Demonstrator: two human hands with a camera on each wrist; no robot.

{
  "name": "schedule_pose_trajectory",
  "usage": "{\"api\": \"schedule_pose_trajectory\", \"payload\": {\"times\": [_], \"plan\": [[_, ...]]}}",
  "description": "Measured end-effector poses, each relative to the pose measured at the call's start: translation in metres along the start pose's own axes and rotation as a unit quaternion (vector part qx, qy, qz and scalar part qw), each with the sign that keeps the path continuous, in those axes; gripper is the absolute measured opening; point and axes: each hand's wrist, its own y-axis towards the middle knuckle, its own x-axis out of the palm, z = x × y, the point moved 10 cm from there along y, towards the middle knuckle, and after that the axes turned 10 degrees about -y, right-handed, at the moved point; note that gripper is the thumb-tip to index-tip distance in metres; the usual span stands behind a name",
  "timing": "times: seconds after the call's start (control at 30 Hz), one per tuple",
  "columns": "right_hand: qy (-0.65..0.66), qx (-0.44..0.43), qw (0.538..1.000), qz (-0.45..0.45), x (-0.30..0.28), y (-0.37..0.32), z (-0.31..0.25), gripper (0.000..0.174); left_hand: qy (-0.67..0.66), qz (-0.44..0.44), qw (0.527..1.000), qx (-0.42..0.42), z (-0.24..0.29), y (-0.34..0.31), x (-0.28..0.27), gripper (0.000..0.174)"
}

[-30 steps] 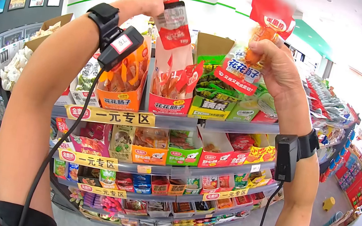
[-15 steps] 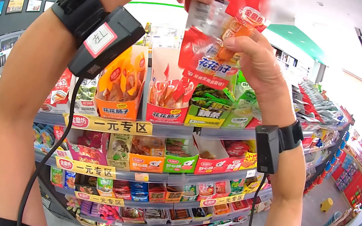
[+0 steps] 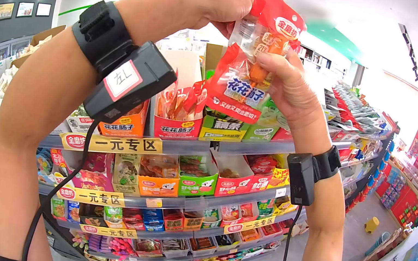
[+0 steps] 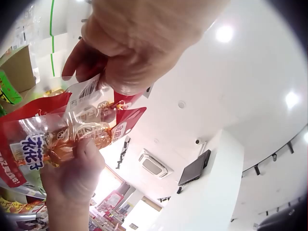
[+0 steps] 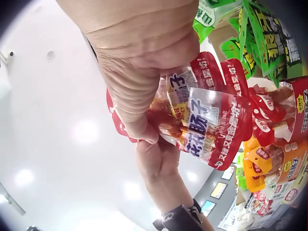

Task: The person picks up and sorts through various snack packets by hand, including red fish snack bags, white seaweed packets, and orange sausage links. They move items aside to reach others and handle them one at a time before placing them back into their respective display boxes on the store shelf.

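In the head view my right hand (image 3: pixel 296 87) holds up a red and clear sausage packet (image 3: pixel 251 90), thumb across its front and the sausage showing through the film. Its red top has a hanging hole. My left hand (image 3: pixel 222 3) is at the packet's upper left, its fingertips partly hidden. From the left wrist, that hand (image 4: pixel 137 43) grips the top of a second packet (image 4: pixel 83 96), clear with a barcode, just behind the first. The right wrist view shows my right thumb (image 5: pixel 144 132) pressed on the overlapping packets (image 5: pixel 204 122), their red ends fanned out.
Below the hands, a tiered shelf carries open snack boxes: a red box (image 3: pixel 176 128) of similar packets, an orange box (image 3: pixel 124 126) and a green-yellow box (image 3: pixel 225 127). Yellow label strips (image 3: pixel 112 143) run along the shelf edges. A yellow stool (image 3: pixel 371 224) stands on the floor at right.
My left hand has brought its packet rightward from above the boxes to the one in my right hand, and the two now overlap. The right hand has come left and lower.
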Motion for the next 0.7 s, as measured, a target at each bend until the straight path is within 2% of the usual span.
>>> {"api": "schedule_pose_trajectory", "payload": {"times": [0.03,0.1,0.13,0.23,0.37,0.47,0.57,0.6,0.7], "plan": [[-0.001,0.021,1.0,-0.017,0.001,-0.001,0.003,0.033,-0.007,0.005,1.0,-0.005,-0.002,0.0,0.001,0.017],[0.018,-0.009,1.0,-0.004,0.007,0.001,0.001,0.034,-0.022,0.016,1.0,-0.013,-0.003,-0.003,0.004,0.018],[0.028,-0.026,0.999,0.004,0.007,0.002,0.0,0.034,-0.058,0.061,0.996,0.012,-0.001,-0.003,-0.001,0.012],[0.073,0.005,0.997,-0.028,0.005,0.005,0.009,0.034,-0.136,0.121,0.983,0.031,-0.002,-0.015,-0.008,0.014],[0.174,0.04,0.984,0.009,0.004,0.007,0.022,0.033,-0.182,0.151,0.968,0.085,-0.006,-0.019,-0.011,0.016],[0.162,0.034,0.986,-0.008,0.012,0.006,0.023,0.033,-0.173,0.188,0.961,0.107,-0.016,-0.019,-0.013,0.02],[0.155,0.035,0.987,-0.028,0.015,0.009,0.024,0.032,-0.04,0.243,0.959,0.138,-0.008,-0.022,-0.023,0.022],[0.16,0.04,0.986,-0.032,0.016,0.01,0.026,0.031,0.021,0.232,0.956,0.181,0.003,-0.026,-0.021,0.028],[0.168,0.023,0.985,-0.019,0.02,0.004,0.023,0.029,0.029,0.195,0.951,0.239,0.016,-0.033,-0.015,0.021]]}}
